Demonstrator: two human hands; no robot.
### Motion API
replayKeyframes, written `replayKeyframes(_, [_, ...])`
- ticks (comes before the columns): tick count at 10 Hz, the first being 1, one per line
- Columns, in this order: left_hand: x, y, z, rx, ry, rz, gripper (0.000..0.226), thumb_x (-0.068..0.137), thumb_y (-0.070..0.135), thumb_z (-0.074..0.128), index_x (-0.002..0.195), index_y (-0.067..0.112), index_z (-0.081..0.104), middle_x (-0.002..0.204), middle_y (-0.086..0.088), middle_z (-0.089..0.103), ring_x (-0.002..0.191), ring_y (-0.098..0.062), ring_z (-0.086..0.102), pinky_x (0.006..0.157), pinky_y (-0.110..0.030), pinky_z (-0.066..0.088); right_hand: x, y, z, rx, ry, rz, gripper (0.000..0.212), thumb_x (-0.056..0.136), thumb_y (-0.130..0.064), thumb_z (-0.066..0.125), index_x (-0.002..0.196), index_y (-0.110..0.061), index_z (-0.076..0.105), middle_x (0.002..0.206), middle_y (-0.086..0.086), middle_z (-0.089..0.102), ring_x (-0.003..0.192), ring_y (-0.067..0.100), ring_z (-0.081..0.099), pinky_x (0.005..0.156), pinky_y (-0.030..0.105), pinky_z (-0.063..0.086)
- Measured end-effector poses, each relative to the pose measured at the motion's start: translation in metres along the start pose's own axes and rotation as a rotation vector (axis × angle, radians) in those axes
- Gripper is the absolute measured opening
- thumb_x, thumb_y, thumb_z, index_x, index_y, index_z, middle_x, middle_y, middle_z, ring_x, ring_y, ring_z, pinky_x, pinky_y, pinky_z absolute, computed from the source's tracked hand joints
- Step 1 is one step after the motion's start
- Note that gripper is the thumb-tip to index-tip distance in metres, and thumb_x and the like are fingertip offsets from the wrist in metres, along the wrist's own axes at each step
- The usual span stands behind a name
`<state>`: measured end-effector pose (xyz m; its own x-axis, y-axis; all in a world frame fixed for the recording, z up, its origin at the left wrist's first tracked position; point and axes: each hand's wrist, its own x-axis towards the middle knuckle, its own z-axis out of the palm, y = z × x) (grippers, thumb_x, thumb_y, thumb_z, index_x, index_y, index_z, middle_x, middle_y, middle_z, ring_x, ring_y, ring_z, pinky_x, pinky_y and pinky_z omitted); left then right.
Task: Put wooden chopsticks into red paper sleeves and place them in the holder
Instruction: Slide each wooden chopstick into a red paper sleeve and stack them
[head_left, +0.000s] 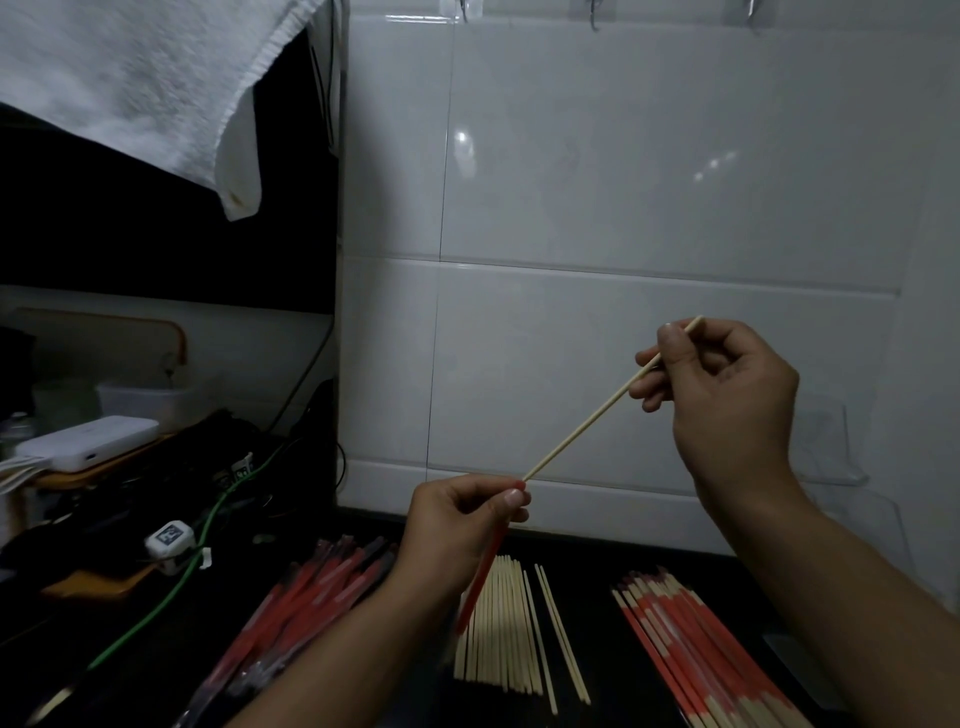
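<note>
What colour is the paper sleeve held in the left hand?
Red: the paper sleeve pinched by the left hand, seen in the head view.

Both hands raised, fingers pinched.
Left hand (462, 512) low with thumb and fingers curled together; right hand (722, 384) higher, fingertips pinched, forearm angled up.

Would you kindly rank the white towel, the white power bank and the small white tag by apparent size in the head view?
1. white towel, by far the largest.
2. white power bank.
3. small white tag, smallest.
The towel hangs nearer the camera, which may exaggerate it.
</note>
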<state>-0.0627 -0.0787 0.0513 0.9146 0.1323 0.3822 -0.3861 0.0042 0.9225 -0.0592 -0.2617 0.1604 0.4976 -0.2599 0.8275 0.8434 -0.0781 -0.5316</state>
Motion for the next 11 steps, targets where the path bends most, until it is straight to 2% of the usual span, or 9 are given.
replayKeyframes(2, [-0.0006, 0.0028, 0.0, 0.001, -0.005, 0.012, 0.01, 0.087, 0.009, 0.069, 0.087, 0.016, 0.076, 0.084, -0.003, 0.077, 0.085, -0.015, 0.074, 0.081, -0.031, 0.057, 0.0003, 0.0004, -0.0026, 0.01, 0.015, -0.004, 0.012, 0.097, -0.01, 0.056, 0.097, 0.002, 0.059, 0.077, 0.015, 0.067, 0.052, 0.016, 0.064, 0.049, 0.024, 0.051])
replayKeyframes(6, [-0.0006, 0.0025, 0.0013, -0.013, -0.017, -0.005, 0.011, 0.086, 0.007, 0.07, 0.087, 0.016, 0.076, 0.085, -0.006, 0.077, 0.086, -0.021, 0.075, 0.087, -0.043, 0.058, -0.0007, 0.0007, -0.0031, 0.02, 0.003, -0.006, 0.009, 0.097, -0.01, 0.057, 0.094, -0.002, 0.06, 0.077, 0.015, 0.067, 0.053, 0.018, 0.064, 0.05, 0.025, 0.051])
replayKeyframes(8, [-0.0027, 0.0026, 0.0014, -0.005, -0.026, -0.011, 0.01, 0.087, 0.008, 0.068, 0.088, 0.014, 0.075, 0.085, -0.005, 0.077, 0.085, -0.018, 0.074, 0.086, -0.04, 0.058, -0.0032, 0.0036, -0.003, 0.008, -0.011, 0.006, 0.008, 0.097, -0.01, 0.057, 0.092, -0.006, 0.06, 0.077, 0.014, 0.067, 0.053, 0.019, 0.064, 0.051, 0.026, 0.052])
replayKeyframes(9, [-0.0022, 0.0019, 0.001, -0.007, -0.023, -0.008, 0.01, 0.087, 0.007, 0.068, 0.09, 0.013, 0.075, 0.086, -0.005, 0.077, 0.085, -0.017, 0.074, 0.085, -0.039, 0.059, -0.0015, 0.0024, -0.0044, 0.016, 0.012, -0.004, 0.01, 0.098, -0.011, 0.057, 0.095, -0.001, 0.06, 0.078, 0.015, 0.067, 0.053, 0.018, 0.064, 0.05, 0.025, 0.051])
replayKeyframes(11, [-0.0028, 0.0011, 0.0022, -0.017, -0.035, -0.006, 0.01, 0.088, 0.007, 0.067, 0.091, 0.012, 0.075, 0.086, -0.005, 0.077, 0.085, -0.016, 0.074, 0.081, -0.033, 0.059, -0.0011, 0.0031, -0.0051, 0.007, 0.002, -0.001, 0.01, 0.097, -0.011, 0.057, 0.095, -0.001, 0.06, 0.078, 0.015, 0.067, 0.053, 0.018, 0.064, 0.05, 0.025, 0.051])
